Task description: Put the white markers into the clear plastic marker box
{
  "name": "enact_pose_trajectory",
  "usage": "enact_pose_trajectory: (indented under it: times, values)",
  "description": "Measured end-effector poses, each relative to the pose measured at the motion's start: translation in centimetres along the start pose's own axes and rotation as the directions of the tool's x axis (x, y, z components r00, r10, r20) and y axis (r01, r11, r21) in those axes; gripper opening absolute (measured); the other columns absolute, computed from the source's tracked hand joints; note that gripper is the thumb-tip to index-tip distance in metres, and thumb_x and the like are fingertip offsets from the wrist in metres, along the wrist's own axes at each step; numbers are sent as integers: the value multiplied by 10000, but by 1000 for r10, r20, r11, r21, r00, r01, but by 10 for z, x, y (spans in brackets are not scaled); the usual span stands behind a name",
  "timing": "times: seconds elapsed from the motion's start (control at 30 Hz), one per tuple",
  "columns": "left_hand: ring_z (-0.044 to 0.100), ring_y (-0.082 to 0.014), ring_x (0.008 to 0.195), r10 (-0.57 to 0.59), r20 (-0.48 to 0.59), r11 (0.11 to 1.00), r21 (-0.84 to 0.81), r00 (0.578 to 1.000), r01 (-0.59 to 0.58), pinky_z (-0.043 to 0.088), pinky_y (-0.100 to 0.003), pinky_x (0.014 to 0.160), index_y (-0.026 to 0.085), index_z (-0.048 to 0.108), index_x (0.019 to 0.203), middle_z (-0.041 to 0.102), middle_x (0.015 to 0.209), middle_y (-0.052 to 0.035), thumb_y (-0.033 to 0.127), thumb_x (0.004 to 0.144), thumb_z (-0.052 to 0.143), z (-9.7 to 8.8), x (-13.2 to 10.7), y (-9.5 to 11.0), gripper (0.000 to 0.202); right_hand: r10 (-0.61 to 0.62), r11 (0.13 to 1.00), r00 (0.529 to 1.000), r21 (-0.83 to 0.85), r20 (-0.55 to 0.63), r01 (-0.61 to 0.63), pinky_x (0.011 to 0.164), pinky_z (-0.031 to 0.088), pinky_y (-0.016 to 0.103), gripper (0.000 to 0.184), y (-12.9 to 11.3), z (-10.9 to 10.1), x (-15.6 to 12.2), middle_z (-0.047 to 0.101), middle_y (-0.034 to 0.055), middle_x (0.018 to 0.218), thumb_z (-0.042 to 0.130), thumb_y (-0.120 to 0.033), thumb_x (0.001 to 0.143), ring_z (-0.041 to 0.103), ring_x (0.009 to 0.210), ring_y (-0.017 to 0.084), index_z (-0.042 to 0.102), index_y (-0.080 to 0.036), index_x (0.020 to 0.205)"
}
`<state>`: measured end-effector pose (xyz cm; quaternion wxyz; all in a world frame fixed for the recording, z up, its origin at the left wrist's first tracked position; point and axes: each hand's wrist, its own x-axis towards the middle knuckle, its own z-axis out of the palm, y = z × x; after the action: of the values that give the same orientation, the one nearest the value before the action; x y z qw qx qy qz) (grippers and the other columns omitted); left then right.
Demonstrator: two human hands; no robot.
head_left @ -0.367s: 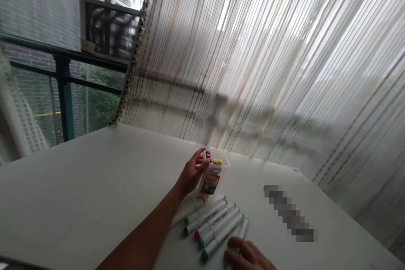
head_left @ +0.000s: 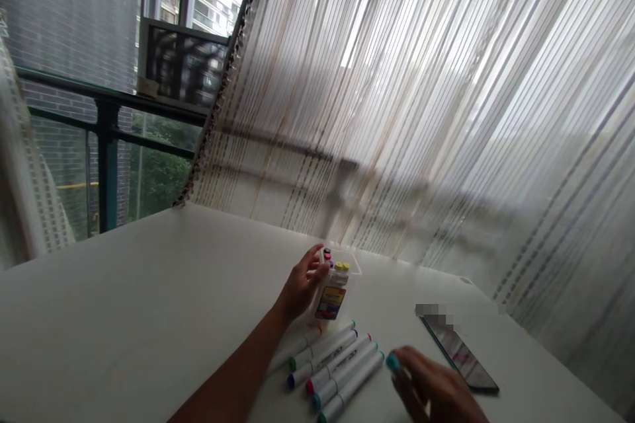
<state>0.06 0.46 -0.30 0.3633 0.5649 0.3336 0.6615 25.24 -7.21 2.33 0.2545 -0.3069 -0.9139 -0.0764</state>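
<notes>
My left hand (head_left: pixel 301 286) grips the side of a clear plastic marker box (head_left: pixel 333 291) that stands upright on the white table (head_left: pixel 124 317), with a few coloured marker caps showing at its top. In front of the box lies a row of several white markers (head_left: pixel 332 363) with coloured ends. My right hand (head_left: pixel 436 390) is raised just right of that row and holds one marker with a teal cap (head_left: pixel 393 362) that sticks out past the fingers.
A dark phone (head_left: pixel 459 353) lies flat on the table to the right of my right hand. Striped sheer curtains (head_left: pixel 421 112) hang behind the table, and a window with a dark railing (head_left: pixel 106 139) is at the left.
My right hand has lifted off the table with the teal-capped marker, away from the row's right end. The view has tilted down slightly. My left hand stays on the box.
</notes>
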Motion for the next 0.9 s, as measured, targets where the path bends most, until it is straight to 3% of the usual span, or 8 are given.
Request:
enact_pose_trajectory:
  times: [0.07, 0.13, 0.2, 0.27, 0.37, 0.43, 0.63, 0.9]
  values:
    - [575, -231, 948, 4, -9, 1000, 9, 1000, -4, 484, -343, 798, 137, 437, 1268, 552, 1036, -109, 563, 787, 529, 0, 0, 0, 649, 78, 984, 976, 170, -202, -44, 518, 450, 197, 44, -4, -37, 30, 592, 3, 735, 455, -192, 909, 572, 571, 126, 475, -215, 940]
    - [573, -231, 960, 4, -7, 1000, 2, 1000, -4, 484, -340, 802, 148, 439, 1267, 556, 1045, -107, 554, 791, 531, 0, 0, 0, 632, 147, 949, 907, 315, -394, -17, 574, 483, 217, 105, -5, -65, 66, 631, 33, 830, 534, -243, 878, 594, 629, 138, 476, -210, 958]
    - [572, -234, 975, 3, 1, 1000, -13, 1000, -3, 484, -339, 807, 154, 433, 1270, 556, 1060, -108, 546, 791, 537, 0, 0, -1, 628, 172, 881, 887, 470, -429, 57, 530, 478, 231, 127, 0, -76, 102, 635, 52, 841, 543, -283, 868, 568, 587, 137, 482, -195, 936]
    - [571, -237, 986, 0, 15, 999, -32, 1000, 1, 483, -341, 818, 154, 415, 1284, 556, 1073, -110, 544, 791, 541, 0, 0, -3, 641, 187, 834, 903, 548, -386, 62, 512, 468, 246, 159, 7, -72, 136, 611, 50, 748, 533, -326, 855, 555, 564, 145, 500, -170, 856]
    - [568, -235, 976, -15, 21, 999, -50, 1000, 16, 480, -346, 827, 144, 388, 1304, 550, 1076, -114, 552, 786, 546, -1, 2, -7, 678, 279, 847, 950, 502, -141, -174, 498, 453, 241, 147, 19, -44, 174, 557, 22, 594, 511, -263, 817, 566, 540, 155, 494, -157, 717]
    - [564, -232, 961, -26, 14, 998, -59, 1000, 27, 482, -349, 821, 140, 387, 1308, 547, 1069, -114, 557, 779, 553, -1, 3, -10, 693, 303, 856, 949, 461, -84, -233, 480, 431, 224, 75, 22, -22, 187, 551, 10, 571, 501, -167, 785, 559, 510, 143, 489, -152, 712]
    - [568, -227, 942, -23, 9, 997, -74, 1000, 24, 489, -336, 789, 135, 409, 1291, 554, 1061, -111, 561, 775, 560, 0, 3, -8, 686, 254, 926, 967, 282, 21, -250, 545, 392, 223, 119, 11, 16, 190, 605, 36, 633, 528, -54, 732, 548, 545, 125, 613, -121, 685]
    - [568, -232, 945, -12, 15, 997, -71, 1000, 13, 490, -336, 777, 148, 412, 1284, 561, 1061, -108, 534, 787, 560, 1, 2, -4, 646, 194, 971, 975, 119, 105, -206, 545, 351, 236, 109, 6, 11, 188, 629, 55, 632, 612, -74, 710, 543, 572, 149, 706, -120, 739]
